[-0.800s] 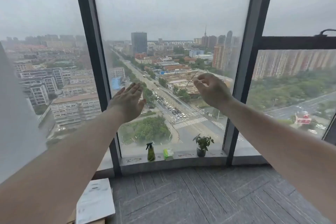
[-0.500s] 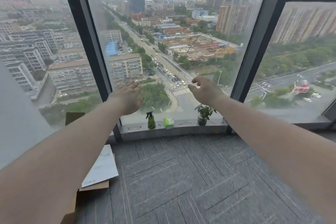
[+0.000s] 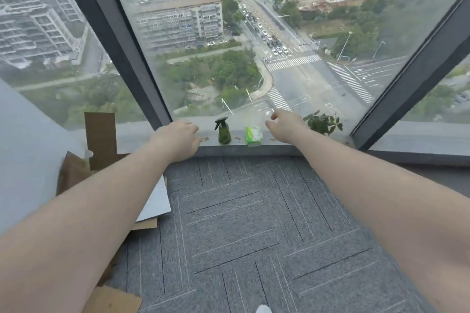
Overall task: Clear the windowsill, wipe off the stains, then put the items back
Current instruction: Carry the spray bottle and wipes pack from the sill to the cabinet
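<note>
A grey windowsill (image 3: 284, 146) runs under a tall window. On it stand a green spray bottle (image 3: 223, 132), a green tissue pack (image 3: 253, 136) and a small potted plant (image 3: 323, 123) to the right. Brown stains (image 3: 204, 139) mark the sill between the items. My left hand (image 3: 178, 138) hovers at the sill left of the bottle, fingers loosely curled, holding nothing. My right hand (image 3: 284, 127) reaches between the tissue pack and the plant, fingers apart and empty; it hides the plant's pot.
Dark window frames (image 3: 127, 58) rise on both sides of the middle pane. Cardboard pieces (image 3: 100, 140) and a white sheet (image 3: 156, 203) lie on the grey carpet (image 3: 241, 223) at the left. More cardboard (image 3: 112, 301) sits at the bottom left.
The view has tilted down and drawn closer to the sill. Both hands have dropped from in front of the glass to sill height, near the items.
</note>
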A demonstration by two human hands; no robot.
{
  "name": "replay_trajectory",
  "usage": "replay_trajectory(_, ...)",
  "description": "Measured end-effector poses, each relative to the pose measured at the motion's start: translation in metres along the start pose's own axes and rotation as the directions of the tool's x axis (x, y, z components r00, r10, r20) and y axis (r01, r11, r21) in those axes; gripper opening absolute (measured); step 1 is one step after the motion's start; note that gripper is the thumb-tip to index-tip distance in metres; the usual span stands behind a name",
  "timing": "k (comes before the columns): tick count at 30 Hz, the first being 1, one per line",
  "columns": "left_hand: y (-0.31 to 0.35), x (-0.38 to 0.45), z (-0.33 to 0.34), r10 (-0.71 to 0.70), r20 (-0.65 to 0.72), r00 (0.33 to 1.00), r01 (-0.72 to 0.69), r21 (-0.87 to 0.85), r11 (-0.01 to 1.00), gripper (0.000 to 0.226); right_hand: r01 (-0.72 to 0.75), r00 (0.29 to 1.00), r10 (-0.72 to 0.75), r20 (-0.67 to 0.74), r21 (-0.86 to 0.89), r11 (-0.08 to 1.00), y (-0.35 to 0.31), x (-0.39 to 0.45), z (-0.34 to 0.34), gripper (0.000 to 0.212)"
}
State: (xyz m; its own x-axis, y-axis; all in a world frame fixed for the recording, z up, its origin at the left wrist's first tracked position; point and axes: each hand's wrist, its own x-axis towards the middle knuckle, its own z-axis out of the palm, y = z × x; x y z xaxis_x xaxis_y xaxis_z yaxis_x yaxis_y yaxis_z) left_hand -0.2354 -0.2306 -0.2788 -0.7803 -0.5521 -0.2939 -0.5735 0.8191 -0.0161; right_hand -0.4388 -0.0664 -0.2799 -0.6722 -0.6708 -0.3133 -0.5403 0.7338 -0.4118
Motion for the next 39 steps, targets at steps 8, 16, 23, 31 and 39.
replay_trajectory(8, -0.050, 0.133, 0.027, -0.012, 0.077, 0.997, 0.010, 0.018, 1.000, 0.042, -0.105, 0.990, 0.111, 0.085, -0.074, 0.992, -0.011, 0.133, 0.042, 0.048)
replay_trajectory(16, -0.090, 0.269, 0.085, -0.057, 0.123, 0.991, 0.063, -0.043, 0.997, 0.044, -0.189, 0.977, 0.196, 0.086, -0.091, 0.978, -0.009, 0.266, 0.101, 0.056)
replay_trajectory(23, -0.088, 0.360, 0.195, -0.116, 0.086, 0.990, 0.124, -0.085, 0.989, 0.042, -0.231, 0.968, 0.238, 0.078, -0.087, 0.969, 0.030, 0.372, 0.199, 0.062)
replay_trajectory(31, -0.070, 0.467, 0.374, -0.228, 0.098, 0.969, 0.244, -0.208, 0.947, 0.092, -0.436, 0.900, 0.436, -0.005, -0.036, 0.899, 0.125, 0.475, 0.340, 0.095)
replay_trajectory(39, -0.061, 0.564, 0.500, -0.373, 0.172, 0.912, 0.405, -0.529, 0.746, 0.117, -0.531, 0.844, 0.536, -0.027, 0.101, 0.841, 0.209, 0.556, 0.452, 0.116)
